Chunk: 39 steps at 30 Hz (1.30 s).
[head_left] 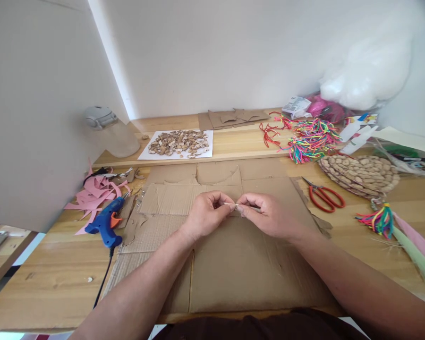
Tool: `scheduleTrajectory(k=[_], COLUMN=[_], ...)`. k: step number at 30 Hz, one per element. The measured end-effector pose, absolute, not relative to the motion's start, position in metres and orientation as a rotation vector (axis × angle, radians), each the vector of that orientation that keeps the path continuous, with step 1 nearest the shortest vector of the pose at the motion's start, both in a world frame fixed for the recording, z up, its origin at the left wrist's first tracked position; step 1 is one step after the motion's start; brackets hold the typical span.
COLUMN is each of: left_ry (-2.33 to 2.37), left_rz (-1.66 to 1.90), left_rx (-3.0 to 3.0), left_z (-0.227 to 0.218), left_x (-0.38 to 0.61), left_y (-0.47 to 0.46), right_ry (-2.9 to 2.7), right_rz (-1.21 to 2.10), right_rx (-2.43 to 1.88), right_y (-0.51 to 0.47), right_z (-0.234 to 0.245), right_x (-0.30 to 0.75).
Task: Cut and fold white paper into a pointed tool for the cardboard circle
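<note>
Both my hands meet over the middle of a flattened cardboard sheet [233,269] on the wooden table. My left hand [207,215] and my right hand [267,215] each pinch one end of a thin pale stick [232,204], held level between their fingertips just above the cardboard. The fingers of both hands are closed around it. Torn cardboard pieces [170,198] lie just beyond my hands.
A blue glue gun [106,224] and pink scraps [94,193] lie at left. Red scissors [324,194], a shell-covered heart [361,174], coloured cords [310,139] and a tassel [380,219] are at right. White paper with shell bits [179,142] sits behind.
</note>
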<state>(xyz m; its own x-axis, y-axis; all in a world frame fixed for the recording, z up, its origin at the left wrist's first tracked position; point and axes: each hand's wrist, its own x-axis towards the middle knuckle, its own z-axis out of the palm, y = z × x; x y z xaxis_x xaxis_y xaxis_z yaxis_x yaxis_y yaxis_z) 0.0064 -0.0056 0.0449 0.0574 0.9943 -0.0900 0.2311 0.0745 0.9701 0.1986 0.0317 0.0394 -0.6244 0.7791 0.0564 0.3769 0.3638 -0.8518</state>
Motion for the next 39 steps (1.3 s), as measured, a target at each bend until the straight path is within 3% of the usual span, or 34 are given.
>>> scheduleTrajectory(k=[5, 11, 17, 25, 29, 39], left_ry=[1.390, 1.435, 1.448, 1.476, 1.454, 1.644], left_rz=[0.944, 0.925, 0.892, 0.931, 0.902, 1.085], left_rx=[1.341, 1.342, 1.383, 1.356, 1.362, 1.510], left_z=[0.042, 0.037, 0.036, 0.033, 0.031, 0.014], left_x=[0.007, 0.005, 0.003, 0.003, 0.002, -0.011], left_y=[-0.005, -0.002, -0.001, 0.001, 0.003, 0.016], right_ry=[-2.210, -2.176, -2.245, -2.051, -2.097, -1.989], right_rz=[1.125, 1.328, 1.218, 1.502, 1.448, 1.464], right_rx=[-1.090, -1.117, -1.268, -1.271, -1.278, -1.408], right_y=[0.035, 0.046, 0.048, 0.054, 0.059, 0.071], right_z=[0.033, 0.028, 0.034, 0.030, 0.025, 0.022], right_x=[0.201, 0.206, 0.209, 0.213, 0.216, 0.219])
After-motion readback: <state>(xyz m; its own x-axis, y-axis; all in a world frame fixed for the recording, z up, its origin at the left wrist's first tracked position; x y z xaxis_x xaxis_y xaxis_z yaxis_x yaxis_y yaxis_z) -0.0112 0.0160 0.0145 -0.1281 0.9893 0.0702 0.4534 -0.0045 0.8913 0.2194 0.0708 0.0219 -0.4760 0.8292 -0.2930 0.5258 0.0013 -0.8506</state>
